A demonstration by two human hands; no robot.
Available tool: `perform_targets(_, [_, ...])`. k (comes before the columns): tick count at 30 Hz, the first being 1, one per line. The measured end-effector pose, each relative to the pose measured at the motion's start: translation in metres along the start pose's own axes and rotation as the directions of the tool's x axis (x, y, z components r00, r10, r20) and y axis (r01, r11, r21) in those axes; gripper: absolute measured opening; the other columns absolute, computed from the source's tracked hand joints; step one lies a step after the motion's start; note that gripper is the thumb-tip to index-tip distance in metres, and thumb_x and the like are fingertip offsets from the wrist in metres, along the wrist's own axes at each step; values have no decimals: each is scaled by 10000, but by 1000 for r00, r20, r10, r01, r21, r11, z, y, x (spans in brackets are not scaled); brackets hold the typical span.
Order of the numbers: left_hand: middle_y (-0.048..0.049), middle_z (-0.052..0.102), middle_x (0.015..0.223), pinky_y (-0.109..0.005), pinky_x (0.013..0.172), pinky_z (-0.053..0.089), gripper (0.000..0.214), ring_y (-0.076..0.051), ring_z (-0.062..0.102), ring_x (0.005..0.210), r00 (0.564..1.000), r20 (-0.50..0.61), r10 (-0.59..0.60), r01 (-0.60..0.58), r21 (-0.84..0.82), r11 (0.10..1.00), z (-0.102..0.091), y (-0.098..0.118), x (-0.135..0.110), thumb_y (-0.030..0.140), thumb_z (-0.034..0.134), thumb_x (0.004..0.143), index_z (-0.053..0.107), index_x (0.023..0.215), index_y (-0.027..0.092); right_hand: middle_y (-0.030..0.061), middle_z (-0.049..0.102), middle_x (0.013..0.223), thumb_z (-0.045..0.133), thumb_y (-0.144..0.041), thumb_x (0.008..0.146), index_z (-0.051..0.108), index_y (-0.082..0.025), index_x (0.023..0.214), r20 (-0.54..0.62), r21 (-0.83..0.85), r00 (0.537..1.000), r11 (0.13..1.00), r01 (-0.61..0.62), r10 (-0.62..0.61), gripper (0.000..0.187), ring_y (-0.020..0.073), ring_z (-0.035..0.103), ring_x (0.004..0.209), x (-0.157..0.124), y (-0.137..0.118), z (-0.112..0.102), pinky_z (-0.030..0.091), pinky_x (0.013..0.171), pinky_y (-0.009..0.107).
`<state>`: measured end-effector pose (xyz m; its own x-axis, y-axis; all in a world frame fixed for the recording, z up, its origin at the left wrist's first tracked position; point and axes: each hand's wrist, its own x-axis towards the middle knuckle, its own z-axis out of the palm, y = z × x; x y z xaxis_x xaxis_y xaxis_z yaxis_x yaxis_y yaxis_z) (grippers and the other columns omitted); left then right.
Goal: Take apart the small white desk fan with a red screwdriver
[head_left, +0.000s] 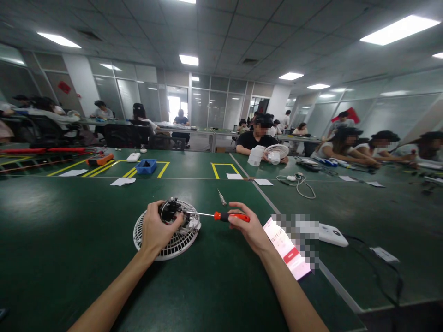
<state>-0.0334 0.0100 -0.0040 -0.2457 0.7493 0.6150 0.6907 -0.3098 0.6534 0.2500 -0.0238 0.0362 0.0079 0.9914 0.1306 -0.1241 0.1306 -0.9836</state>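
Note:
My left hand point(157, 230) is closed around the black motor point(169, 208) of a fan, which sits on a round white fan grille point(175, 246) lying flat on the table. In my right hand point(247, 227) is a screwdriver point(223, 216) with a red and black handle, held nearly level. Its shaft points left and its tip meets the motor's side; the exact spot it touches is too small to make out. A smaller screwdriver point(222, 198) with a clear handle lies just beyond, on the green table point(214, 276).
A lit phone point(289, 251) lies beside my right forearm, near a white power strip point(332, 234). Farther off are a blue bin point(146, 167), an orange multimeter point(99, 159), paper slips and a coiled cable point(301, 184). A person point(258, 138) opposite handles another fan point(276, 153).

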Motion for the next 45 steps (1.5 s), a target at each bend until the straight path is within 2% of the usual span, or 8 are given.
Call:
perform_targets(5, [-88,608,1083,-507,948,541,601,-311,641,1015,1000,-1,17,-17,-18,1000,0,2,-2,588,724,731,559,1149,188,28,690,693,569,-645,866,622,-208,1162,-47,-100,989,985,-143,139,530,141,588,452,3,2,0,406,374,216])
perform_targets(18, [-96,631,1102,-485,928,549,652,-316,650,1020,1000,9,5,-5,-10,1000,0,2,-2,661,738,731,591,1157,189,0,695,894,888,-298,564,680,-214,1073,-106,115,993,993,-36,48,557,106,635,647,1,-3,1,544,590,223])
perform_targets(21, [-96,640,1103,-481,917,551,653,-318,654,1018,1000,13,-2,2,-10,1000,0,3,-1,680,737,728,601,1148,198,20,705,880,831,-456,662,674,-209,1040,-123,58,992,998,-25,32,479,135,659,639,4,1,0,549,557,244])
perform_targets(26, [-98,650,1100,-469,904,555,659,-316,659,1009,1000,8,2,-2,-2,1000,0,2,0,701,741,720,617,1133,202,1,639,604,636,-645,782,629,-193,1063,-124,-109,985,985,-130,117,533,133,549,413,8,6,-5,363,350,207])
perform_targets(34, [-98,649,1109,-491,943,543,660,-323,659,1025,1000,9,-19,19,-12,1000,0,3,-2,693,741,724,610,1145,203,16,690,905,836,-294,596,673,-212,1081,-118,69,991,996,-56,64,518,141,658,709,0,-2,-3,548,587,234])
perform_targets(37, [-102,647,1118,-500,945,543,665,-328,657,1035,999,18,-26,27,-14,1000,1,3,-2,694,738,726,606,1153,202,25,707,960,864,-312,597,673,-219,1072,-107,64,994,998,-20,26,520,150,674,762,1,-1,-2,582,684,266])
perform_targets(41, [-99,646,1106,-498,935,545,668,-325,661,1024,1000,9,-17,17,-18,1000,2,1,-2,697,736,727,599,1156,204,18,679,750,726,-617,728,626,-205,1056,-139,-77,989,995,-69,58,537,170,651,540,7,6,-3,503,442,260])
perform_targets(45, [-97,645,1108,-486,936,545,667,-318,660,1024,1000,4,-4,4,-10,1000,2,1,-2,697,733,734,596,1160,202,4,646,607,638,-646,759,603,-190,1078,-130,-146,986,981,-124,105,558,139,548,394,11,10,-3,358,336,210])
